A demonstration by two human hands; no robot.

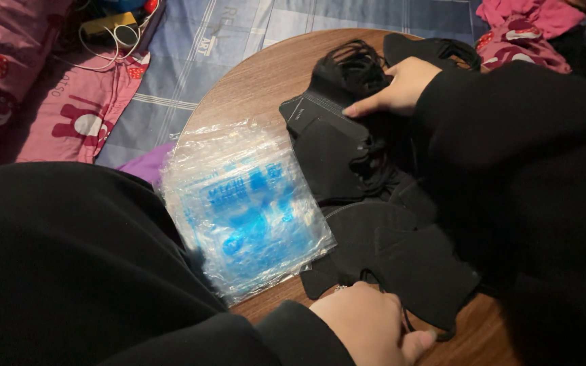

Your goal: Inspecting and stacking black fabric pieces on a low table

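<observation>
Black folded face masks lie spread over the right part of a round wooden table (252,88). My right hand (398,88) reaches in from the right in a black sleeve. Its fingers lie over the top of a stack of black masks (327,146) and grip the stack's upper edge. My left hand (367,325) is at the table's near edge, curled closed on the ear loop of the nearest flat black mask (408,264). A pile of clear plastic bags with blue print (249,203) lies on the table's left side, beside the masks.
The table stands on a bed with a blue-grey checked sheet (191,47). Pink printed pillows (49,102) lie at the left, with a white cable and small items (113,30) above them. Pink fabric (523,27) lies at the top right. More black masks (428,47) sit at the table's far edge.
</observation>
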